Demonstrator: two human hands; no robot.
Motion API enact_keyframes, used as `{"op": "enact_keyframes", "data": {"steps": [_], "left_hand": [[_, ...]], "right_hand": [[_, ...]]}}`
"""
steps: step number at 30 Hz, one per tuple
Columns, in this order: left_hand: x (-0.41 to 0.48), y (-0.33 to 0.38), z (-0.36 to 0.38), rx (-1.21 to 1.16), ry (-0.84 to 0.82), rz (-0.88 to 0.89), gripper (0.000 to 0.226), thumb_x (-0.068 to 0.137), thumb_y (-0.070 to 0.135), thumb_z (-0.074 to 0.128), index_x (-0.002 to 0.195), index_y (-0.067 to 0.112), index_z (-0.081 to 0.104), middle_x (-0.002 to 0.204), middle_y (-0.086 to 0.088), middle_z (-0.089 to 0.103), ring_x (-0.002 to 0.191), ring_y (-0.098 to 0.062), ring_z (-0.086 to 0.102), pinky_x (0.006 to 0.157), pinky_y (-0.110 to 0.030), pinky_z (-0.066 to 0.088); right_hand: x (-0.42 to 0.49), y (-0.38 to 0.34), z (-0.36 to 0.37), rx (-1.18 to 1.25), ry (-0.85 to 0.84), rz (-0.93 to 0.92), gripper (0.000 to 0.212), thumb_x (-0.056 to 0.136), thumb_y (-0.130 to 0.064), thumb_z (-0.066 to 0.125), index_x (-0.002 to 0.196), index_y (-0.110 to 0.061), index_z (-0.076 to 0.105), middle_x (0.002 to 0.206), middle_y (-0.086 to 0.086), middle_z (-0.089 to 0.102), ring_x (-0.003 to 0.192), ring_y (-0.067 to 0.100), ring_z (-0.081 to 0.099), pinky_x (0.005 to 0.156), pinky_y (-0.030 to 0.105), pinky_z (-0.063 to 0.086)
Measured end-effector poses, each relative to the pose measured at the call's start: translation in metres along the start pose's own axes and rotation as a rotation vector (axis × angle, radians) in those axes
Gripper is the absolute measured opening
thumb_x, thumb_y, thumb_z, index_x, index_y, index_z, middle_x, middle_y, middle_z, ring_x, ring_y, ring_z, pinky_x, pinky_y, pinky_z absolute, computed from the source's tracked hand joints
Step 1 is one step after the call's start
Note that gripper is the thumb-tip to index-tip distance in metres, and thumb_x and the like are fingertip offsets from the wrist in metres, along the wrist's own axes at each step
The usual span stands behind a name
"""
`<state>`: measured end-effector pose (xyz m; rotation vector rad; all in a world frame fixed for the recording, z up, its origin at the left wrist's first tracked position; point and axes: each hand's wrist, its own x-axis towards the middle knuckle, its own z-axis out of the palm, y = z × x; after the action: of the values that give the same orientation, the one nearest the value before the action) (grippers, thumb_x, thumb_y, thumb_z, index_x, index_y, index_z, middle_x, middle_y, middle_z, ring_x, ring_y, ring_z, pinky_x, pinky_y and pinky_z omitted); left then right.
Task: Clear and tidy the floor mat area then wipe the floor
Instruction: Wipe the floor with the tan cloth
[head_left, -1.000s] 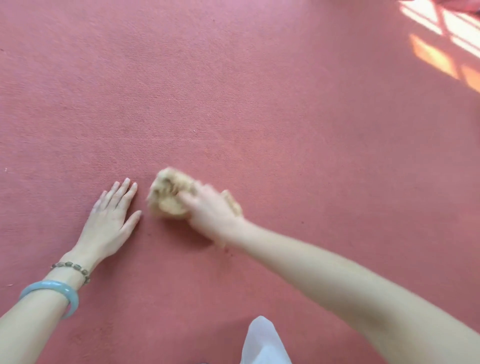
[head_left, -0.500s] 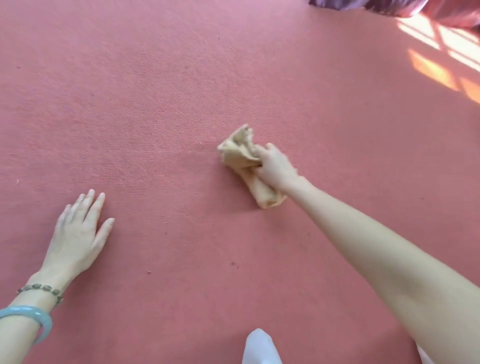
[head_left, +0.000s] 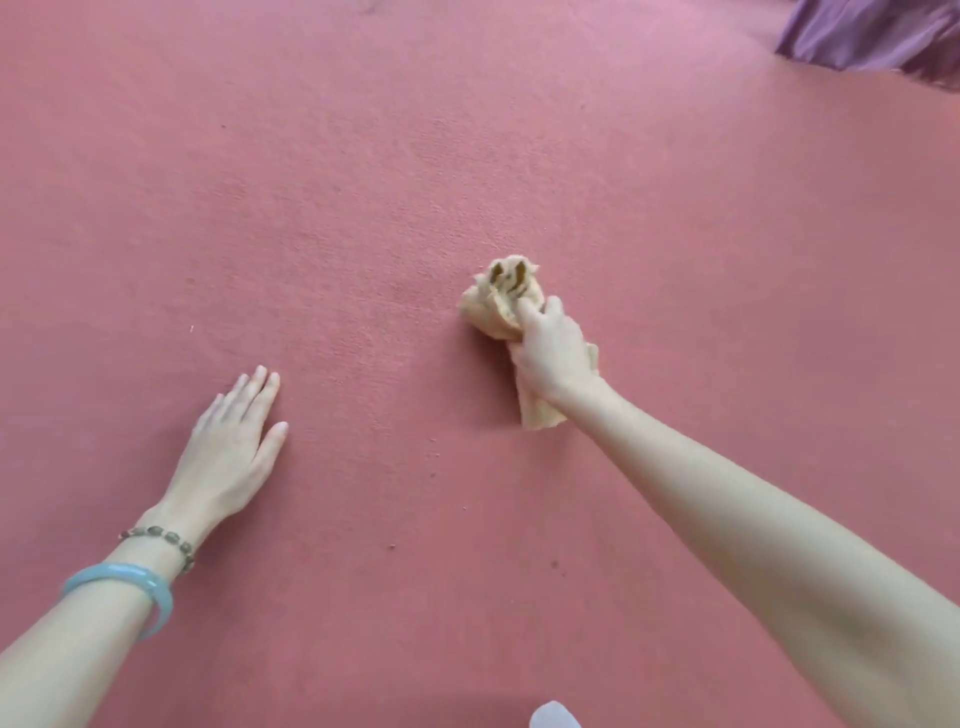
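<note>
A crumpled tan cloth (head_left: 496, 304) lies pressed on the red carpet floor (head_left: 363, 182), right of centre. My right hand (head_left: 553, 353) is closed around the cloth, with part of the cloth sticking out ahead of the fingers and part trailing under the wrist. My left hand (head_left: 231, 441) rests flat on the floor at the lower left, fingers together and holding nothing. On that wrist are a bead bracelet and a pale blue bangle.
Purple fabric (head_left: 878, 36) lies at the top right corner. A white object (head_left: 553, 717) pokes in at the bottom edge. Small dark specks (head_left: 392, 546) dot the carpet between my arms.
My right hand has swept the cloth from beside my left hand out to the right and away from me. My left hand stays flat on the floor.
</note>
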<state>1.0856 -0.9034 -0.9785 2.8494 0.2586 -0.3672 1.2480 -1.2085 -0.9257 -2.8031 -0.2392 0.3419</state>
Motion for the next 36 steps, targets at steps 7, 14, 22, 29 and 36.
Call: {"op": "enact_keyframes", "data": {"steps": [7, 14, 22, 29, 36], "left_hand": [[0.007, -0.023, -0.016, -0.183, -0.071, 0.088, 0.051, 0.095, 0.03, 0.04, 0.144, 0.023, 0.03, 0.151, 0.01, 0.02, 0.141, -0.008, 0.015, 0.114, -0.035, 0.015], [0.004, -0.02, -0.019, -0.168, -0.046, 0.111, 0.051, 0.097, 0.016, 0.042, 0.146, 0.02, 0.027, 0.154, 0.004, 0.02, 0.137, -0.002, 0.01, 0.113, -0.027, 0.011], [-0.003, -0.012, -0.004, -0.062, -0.017, 0.078, 0.082, 0.08, 0.062, 0.013, 0.148, 0.017, 0.017, 0.155, 0.004, 0.008, 0.14, -0.004, 0.002, 0.116, -0.027, 0.001], [-0.002, -0.016, -0.002, -0.01, -0.018, 0.089, 0.081, 0.082, 0.063, 0.016, 0.149, 0.019, 0.011, 0.156, 0.004, 0.004, 0.143, -0.008, 0.001, 0.115, -0.028, 0.0], [-0.001, -0.006, -0.013, -0.011, -0.057, 0.063, 0.071, 0.095, 0.047, 0.037, 0.15, 0.015, 0.006, 0.158, -0.001, 0.001, 0.145, -0.012, -0.003, 0.117, -0.029, -0.003]], "right_hand": [[-0.138, -0.128, 0.07, -0.013, -0.525, -0.862, 0.026, 0.09, -0.009, 0.047, 0.115, -0.006, 0.054, 0.108, 0.025, 0.049, 0.089, 0.04, 0.056, 0.059, 0.04, 0.033], [-0.046, -0.073, 0.031, 0.08, -0.39, -0.591, 0.026, 0.088, -0.028, 0.055, 0.11, -0.013, 0.054, 0.094, 0.012, 0.045, 0.086, 0.036, 0.057, 0.073, 0.041, 0.046], [0.066, 0.112, -0.057, -0.081, 0.106, 0.314, 0.032, 0.085, -0.017, 0.052, 0.115, -0.006, 0.051, 0.113, 0.031, 0.053, 0.108, 0.047, 0.05, 0.092, 0.048, 0.04], [0.077, -0.02, -0.018, -0.019, 0.031, 0.183, 0.035, 0.084, -0.012, 0.044, 0.119, -0.011, 0.048, 0.117, 0.026, 0.048, 0.11, 0.047, 0.049, 0.092, 0.049, 0.04], [0.005, -0.2, 0.055, 0.01, -0.28, -0.386, 0.026, 0.087, -0.011, 0.046, 0.112, -0.007, 0.05, 0.109, 0.02, 0.048, 0.095, 0.044, 0.054, 0.077, 0.041, 0.042]]}}
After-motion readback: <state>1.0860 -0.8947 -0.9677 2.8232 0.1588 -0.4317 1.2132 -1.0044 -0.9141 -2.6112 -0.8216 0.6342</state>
